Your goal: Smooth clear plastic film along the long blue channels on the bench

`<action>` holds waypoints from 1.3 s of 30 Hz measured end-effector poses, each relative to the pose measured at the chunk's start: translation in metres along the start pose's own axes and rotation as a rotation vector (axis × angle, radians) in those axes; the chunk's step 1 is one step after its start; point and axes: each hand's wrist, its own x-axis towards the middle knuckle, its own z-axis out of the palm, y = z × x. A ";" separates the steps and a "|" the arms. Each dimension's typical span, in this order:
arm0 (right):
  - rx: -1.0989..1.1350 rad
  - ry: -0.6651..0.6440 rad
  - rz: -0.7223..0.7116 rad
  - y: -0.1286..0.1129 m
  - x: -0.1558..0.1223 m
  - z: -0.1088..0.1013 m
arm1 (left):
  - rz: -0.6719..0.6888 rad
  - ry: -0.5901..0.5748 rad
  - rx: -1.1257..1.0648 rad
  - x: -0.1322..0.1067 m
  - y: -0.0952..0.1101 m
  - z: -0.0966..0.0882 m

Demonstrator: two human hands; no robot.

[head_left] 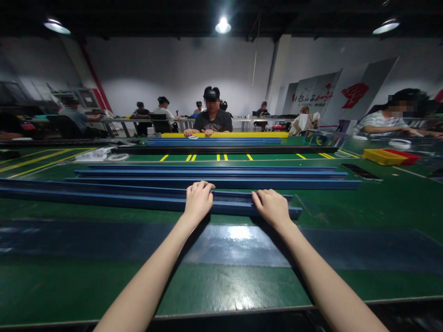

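Note:
Both my arms reach forward over a green work surface (221, 286). My left hand (198, 199) curls its fingers over the top edge of the nearest long blue rail (104, 197), which runs left to right across the table. My right hand (272, 206) grips the same rail a short way to the right, close to its right end, with the fingers folded over its far side. More blue rails (214, 177) lie parallel just behind it.
A dark strip (69, 240) crosses the table in front of the rails. Across the table a seated person rests hands on a yellow rail (224, 135). Yellow and red trays (384, 157) sit at the right. Other people sit at tables behind and to the sides.

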 end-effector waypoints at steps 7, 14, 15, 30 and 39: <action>0.104 -0.024 -0.228 -0.008 -0.001 0.003 | 0.065 -0.047 -0.006 -0.004 0.008 0.007; 0.187 -0.025 -0.235 -0.007 -0.001 0.003 | 0.065 -0.107 0.020 -0.005 0.009 0.009; 0.198 -0.025 -0.233 -0.006 -0.001 0.003 | 0.059 -0.115 0.019 -0.005 0.009 0.008; 0.044 0.033 0.066 0.006 0.002 -0.006 | -0.079 -0.149 0.009 0.001 -0.004 0.001; 0.033 -0.031 0.115 0.004 0.002 -0.011 | 0.059 0.009 -0.146 0.000 0.003 0.007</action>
